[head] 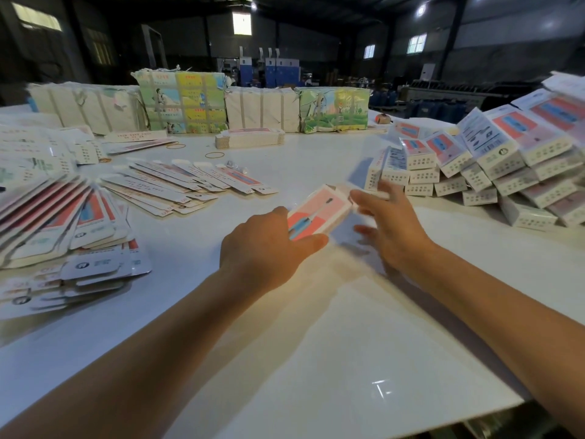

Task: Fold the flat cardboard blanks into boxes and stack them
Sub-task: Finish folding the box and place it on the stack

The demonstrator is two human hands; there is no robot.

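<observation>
A pink and white cardboard box (318, 212) with a blue toothbrush picture is held over the white table (332, 327) at centre. My left hand (269, 245) grips its near end, thumb along the lower edge. My right hand (387, 223) is at the box's far right end, fingers spread and blurred by motion, touching the end flap. Flat blanks (190, 182) lie fanned out to the left of centre, and more flat blanks (60, 223) are piled at the near left. A stack of folded boxes (493, 163) rises on the right.
Strapped bundles of printed card (183, 103) stand in a row along the table's far side, with a small pile of blanks (250, 139) in front of them. Rubber bands (214, 155) lie on the table. The table's near edge runs at the lower right.
</observation>
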